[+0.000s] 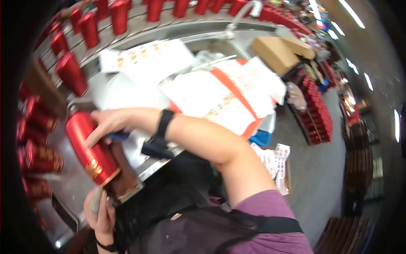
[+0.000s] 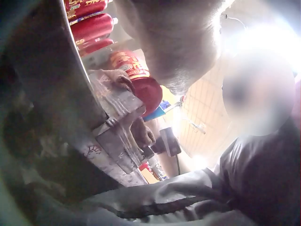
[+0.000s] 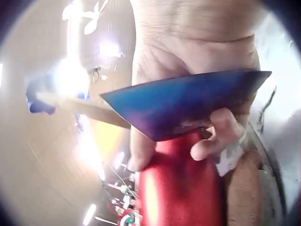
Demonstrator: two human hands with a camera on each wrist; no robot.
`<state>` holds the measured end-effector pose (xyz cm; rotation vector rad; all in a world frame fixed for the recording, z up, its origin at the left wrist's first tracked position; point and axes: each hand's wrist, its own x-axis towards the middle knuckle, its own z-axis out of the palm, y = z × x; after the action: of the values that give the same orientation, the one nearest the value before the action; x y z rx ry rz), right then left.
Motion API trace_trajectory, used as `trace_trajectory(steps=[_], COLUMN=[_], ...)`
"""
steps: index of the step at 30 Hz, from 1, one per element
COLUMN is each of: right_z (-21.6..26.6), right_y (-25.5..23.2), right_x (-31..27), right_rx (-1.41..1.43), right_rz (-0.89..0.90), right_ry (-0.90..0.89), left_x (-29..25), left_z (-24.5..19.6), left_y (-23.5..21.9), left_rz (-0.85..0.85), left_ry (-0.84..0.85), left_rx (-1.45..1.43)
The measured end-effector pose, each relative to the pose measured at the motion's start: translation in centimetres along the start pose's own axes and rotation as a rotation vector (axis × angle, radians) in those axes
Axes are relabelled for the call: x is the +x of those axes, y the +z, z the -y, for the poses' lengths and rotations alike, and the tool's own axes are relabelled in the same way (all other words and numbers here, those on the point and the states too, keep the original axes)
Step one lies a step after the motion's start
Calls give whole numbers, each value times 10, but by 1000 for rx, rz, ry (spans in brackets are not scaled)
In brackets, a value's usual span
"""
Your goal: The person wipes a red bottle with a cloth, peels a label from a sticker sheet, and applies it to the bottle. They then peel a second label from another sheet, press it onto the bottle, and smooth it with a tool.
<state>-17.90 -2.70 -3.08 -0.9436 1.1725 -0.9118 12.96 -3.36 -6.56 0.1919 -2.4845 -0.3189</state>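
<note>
A red bottle [image 1: 91,146] with gold lettering and a gold band at its base lies tilted at the left of the bench. My right hand [image 1: 112,122] grips it from above, thumb and fingertips on its side. Against that palm sits a blue-purple, wedge-shaped metal blade [image 3: 188,101], with a pale stick-like piece [image 3: 89,110] beyond it. Just below the bottle's base is my left hand [image 1: 100,211], fingers loosely bent, one in a beige cover [image 1: 96,202]. In the left wrist view, the bottle's round base [image 2: 148,96] shows beside the left hand.
Red bottles [image 1: 71,74] stand along the back and left, with more lying at the left [image 1: 42,156]. White and red printed sheets [image 1: 228,97] cover the bench. A cardboard box [image 1: 275,55] is at the right. A brown block [image 1: 127,175] sits beside the bottle.
</note>
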Motion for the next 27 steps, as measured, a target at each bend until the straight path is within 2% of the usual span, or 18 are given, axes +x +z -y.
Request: trace_trajectory(steps=[2,3,4,5,6,8,9,10,12,14,16,17,21,22,27], right_z=[-17,-11,1,13,14,14,6,3,-6,-3,11,19,21,16,23], right_y=[13,19,14,29,27,11,-4,-4,2,11,22,34,17,17,39], right_x=[25,25,6,-1,1,13,18,16,12,9,4,2,13,13,0], right_rx=[44,-176,-378,-629,-625,-699,-452,-452,-20,1,-587,-706,-733,-693,-711], right_rz=[-62,-179,-285,-457,-466,-311,-146,-150,-15,-47,-381,-460,-358,-376,-464], right_ry=[-197,-161,-132,-41,-40,14,-80,-80,-171,-232,-111,-87,-62,-106,-59], left_x=[-5,-6,10,11,11,12,12,13,14,15,14,15,32,40,76], left_z=[11,15,-1,0,1,1,0,-1,-4,-3,-1,-1,-7,-13,-18], left_y=[-1,-2,1,2,1,0,0,0,-1,-3,-4,-4,-9,-10,-2], left_rz=[-29,-39,-32,-37,-30,-13,-20,-30,-22,-16,17,23,87,95,143], left_ry=[62,82,98,109,110,122,123,122,127,132,149,149,221,242,294], left_rx=[5,4,17,16,5,-10,0,8,12,21,68,66,143,150,168])
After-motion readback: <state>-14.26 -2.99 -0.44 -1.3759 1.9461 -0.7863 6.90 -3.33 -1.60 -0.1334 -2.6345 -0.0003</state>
